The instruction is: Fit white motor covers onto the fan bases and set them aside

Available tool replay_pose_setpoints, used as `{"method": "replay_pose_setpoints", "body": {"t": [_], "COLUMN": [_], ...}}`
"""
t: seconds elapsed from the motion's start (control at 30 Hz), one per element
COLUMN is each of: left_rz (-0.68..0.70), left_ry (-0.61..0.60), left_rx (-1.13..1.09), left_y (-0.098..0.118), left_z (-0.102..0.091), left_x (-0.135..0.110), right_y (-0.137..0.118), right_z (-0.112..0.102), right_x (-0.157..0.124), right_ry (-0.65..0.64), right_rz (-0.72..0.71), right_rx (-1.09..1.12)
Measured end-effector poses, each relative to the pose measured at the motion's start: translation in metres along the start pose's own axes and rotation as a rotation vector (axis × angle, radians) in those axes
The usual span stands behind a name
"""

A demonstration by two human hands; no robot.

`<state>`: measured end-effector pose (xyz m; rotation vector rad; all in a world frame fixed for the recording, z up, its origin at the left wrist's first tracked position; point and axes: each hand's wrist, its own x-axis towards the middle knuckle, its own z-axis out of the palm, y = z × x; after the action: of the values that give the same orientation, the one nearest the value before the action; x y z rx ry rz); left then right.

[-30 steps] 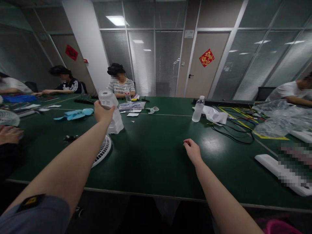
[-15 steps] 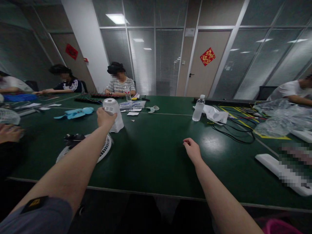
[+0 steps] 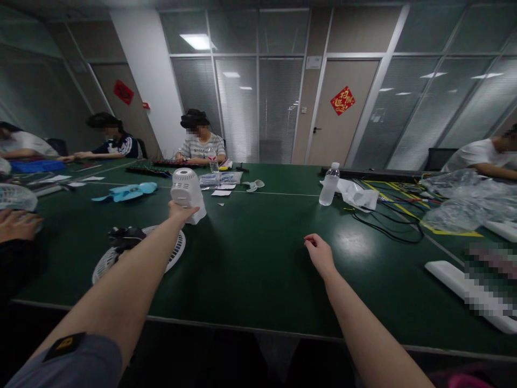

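My left hand (image 3: pixel 180 211) reaches far out over the green table (image 3: pixel 258 258) and grips the white fan motor housing (image 3: pixel 186 189) from below and behind; the housing stands upright on the table. A white fan grille (image 3: pixel 172 253) lies flat just left of my left forearm, with a small black part (image 3: pixel 125 237) on it. My right hand (image 3: pixel 319 254) rests on the table, fingers loosely curled, holding nothing I can see.
A blue fan blade (image 3: pixel 127 191) lies to the left. A water bottle (image 3: pixel 328 185), white cloth, cables (image 3: pixel 383 226) and plastic bags (image 3: pixel 460 202) are on the right. Papers (image 3: pixel 220 180) sit in the middle. Other people sit around the table; another person's hand (image 3: pixel 18 226) is at the left edge.
My left hand lowered the fan housing from in the air down onto the table and slid to its lower part. The right hand stayed put.
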<state>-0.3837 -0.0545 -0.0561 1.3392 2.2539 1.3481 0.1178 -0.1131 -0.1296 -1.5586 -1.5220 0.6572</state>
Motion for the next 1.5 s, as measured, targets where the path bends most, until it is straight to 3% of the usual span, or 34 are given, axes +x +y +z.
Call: {"method": "replay_pose_setpoints", "body": {"t": [0.13, 0.27, 0.63, 0.8, 0.93, 1.13, 1.5], "left_rz": [-0.216, -0.233, -0.121, -0.058, 0.027, 0.090, 0.227], "left_ry": [0.032, 0.013, -0.102, -0.178, -0.270, -0.359, -0.502], "left_rx": [0.029, 0.032, 0.007, -0.014, -0.034, -0.029, 0.071], "left_y": [0.001, 0.018, 0.110, 0.143, 0.154, 0.149, 0.145], "left_z": [0.003, 0.021, 0.143, 0.180, 0.202, 0.217, 0.211], "left_x": [-0.003, -0.014, -0.085, -0.120, -0.144, -0.156, -0.158], "right_y": [0.000, -0.001, 0.004, 0.001, 0.000, 0.000, 0.001], "right_z": [0.000, -0.001, 0.004, 0.002, 0.001, 0.002, 0.004], "right_x": [0.000, 0.000, 0.005, 0.004, 0.002, 0.002, 0.003], "right_ry": [0.001, -0.004, 0.006, 0.004, -0.005, 0.001, 0.010], "right_rz": [-0.002, -0.004, -0.016, -0.018, -0.017, -0.012, -0.018], "right_rx": [-0.003, -0.006, -0.033, -0.038, -0.032, -0.028, -0.031]}}
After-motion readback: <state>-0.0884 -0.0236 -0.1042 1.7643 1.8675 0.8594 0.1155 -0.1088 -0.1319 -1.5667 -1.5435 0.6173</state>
